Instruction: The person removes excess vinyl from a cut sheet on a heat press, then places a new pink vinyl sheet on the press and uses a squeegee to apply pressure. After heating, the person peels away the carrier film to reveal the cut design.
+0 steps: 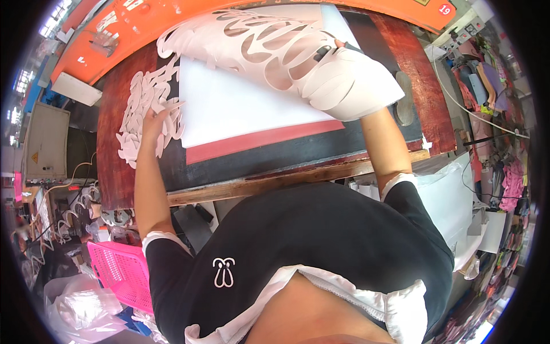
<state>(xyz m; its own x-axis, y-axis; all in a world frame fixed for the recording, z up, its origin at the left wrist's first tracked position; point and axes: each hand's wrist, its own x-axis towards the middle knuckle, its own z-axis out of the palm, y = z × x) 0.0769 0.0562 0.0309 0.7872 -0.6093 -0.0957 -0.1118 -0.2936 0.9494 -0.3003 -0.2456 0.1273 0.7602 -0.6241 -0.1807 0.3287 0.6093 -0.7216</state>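
My right hand [340, 44] is closed on a pale pink sheet [269, 43] full of long curved cut-out holes. The sheet is raised and folded over, hiding most of this hand; a fingertip shows at the upper edge. At the left, my left hand [154, 119] is at a heap of loose pale pink cut pieces [140, 100], its fingers closed on a curved piece [172, 107]. Between the hands lies a flat white sheet [229, 109], partly under the holed one. A dull red layer [263, 140] shows along its near edge.
The work table [438, 109] has a dark middle, reddish sides and a wooden front edge [229, 191]. An orange machine beam [166, 26] spans the back. A pink plastic basket [117, 272] stands low at left. Several coloured material scraps [487, 86] hang at right.
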